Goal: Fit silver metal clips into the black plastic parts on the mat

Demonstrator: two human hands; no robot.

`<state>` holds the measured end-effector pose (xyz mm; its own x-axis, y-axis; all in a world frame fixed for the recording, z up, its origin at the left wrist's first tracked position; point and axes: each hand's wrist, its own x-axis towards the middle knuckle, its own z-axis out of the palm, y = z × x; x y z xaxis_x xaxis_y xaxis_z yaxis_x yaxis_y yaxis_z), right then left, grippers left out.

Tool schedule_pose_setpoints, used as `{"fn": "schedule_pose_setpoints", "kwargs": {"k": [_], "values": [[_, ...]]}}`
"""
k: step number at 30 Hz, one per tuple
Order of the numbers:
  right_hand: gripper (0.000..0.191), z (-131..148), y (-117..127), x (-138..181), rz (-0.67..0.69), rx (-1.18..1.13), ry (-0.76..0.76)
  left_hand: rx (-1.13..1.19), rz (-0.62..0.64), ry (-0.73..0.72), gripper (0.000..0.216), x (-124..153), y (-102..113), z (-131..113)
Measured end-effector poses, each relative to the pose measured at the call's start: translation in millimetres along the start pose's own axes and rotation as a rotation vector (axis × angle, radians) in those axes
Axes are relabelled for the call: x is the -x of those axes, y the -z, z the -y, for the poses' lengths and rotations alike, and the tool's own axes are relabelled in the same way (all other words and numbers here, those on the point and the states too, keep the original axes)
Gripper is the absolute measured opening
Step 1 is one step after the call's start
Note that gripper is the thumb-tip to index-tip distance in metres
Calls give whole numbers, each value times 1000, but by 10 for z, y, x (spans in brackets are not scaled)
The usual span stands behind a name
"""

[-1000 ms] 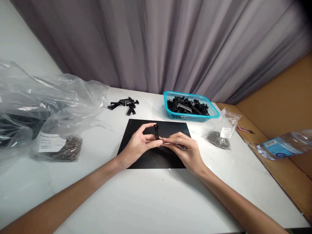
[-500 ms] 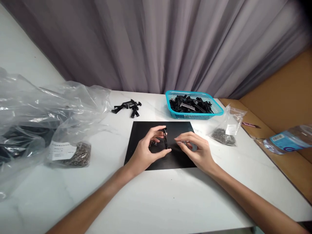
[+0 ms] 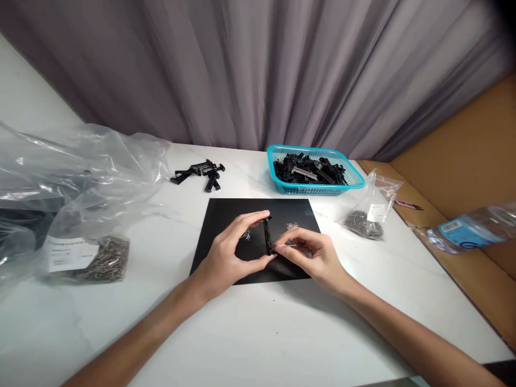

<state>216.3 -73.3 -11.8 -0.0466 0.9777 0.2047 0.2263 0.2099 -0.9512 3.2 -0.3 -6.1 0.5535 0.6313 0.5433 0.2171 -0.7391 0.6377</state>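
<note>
Between thumb and forefinger, my left hand grips a narrow black plastic part by its two ends, held upright above a black mat. My right hand is pinched close to the part's lower end. A thin, pale metal piece, perhaps a pin, shows at its fingertips; its exact kind is too small to tell. On the mat lie a small pile of metal pieces beyond my right hand and another pile, partly hidden behind my left fingers.
A blue basket of black plastic parts stands at the back. Several similar parts lie left of it. Bags of small metal pieces rest on both sides. A plastic bottle lies by cardboard at right.
My right hand has moved left and slightly down, bringing its fingertips to the black part's lower end. My left hand keeps its hold. The whole view has shifted a little.
</note>
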Motion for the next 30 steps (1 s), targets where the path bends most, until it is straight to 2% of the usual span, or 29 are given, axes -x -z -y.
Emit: {"fn": "schedule_pose_setpoints", "kwargs": {"k": [6, 11, 18, 23, 30], "values": [[18, 80, 0, -37, 44, -48, 25, -47, 5, -38, 68, 3, -5, -20], [18, 102, 13, -26, 83, 29, 34, -56, 14, -54, 65, 7, 10, -30], [16, 81, -8, 1, 42, 22, 50, -49, 26, -64, 65, 15, 17, -13], [13, 127, 42, -37, 141, 107, 72, -69, 29, -97, 64, 17, 19, -32], [11, 138, 134, -56, 271, 212, 223, -105, 41, -173, 63, 7, 4, -48]]}}
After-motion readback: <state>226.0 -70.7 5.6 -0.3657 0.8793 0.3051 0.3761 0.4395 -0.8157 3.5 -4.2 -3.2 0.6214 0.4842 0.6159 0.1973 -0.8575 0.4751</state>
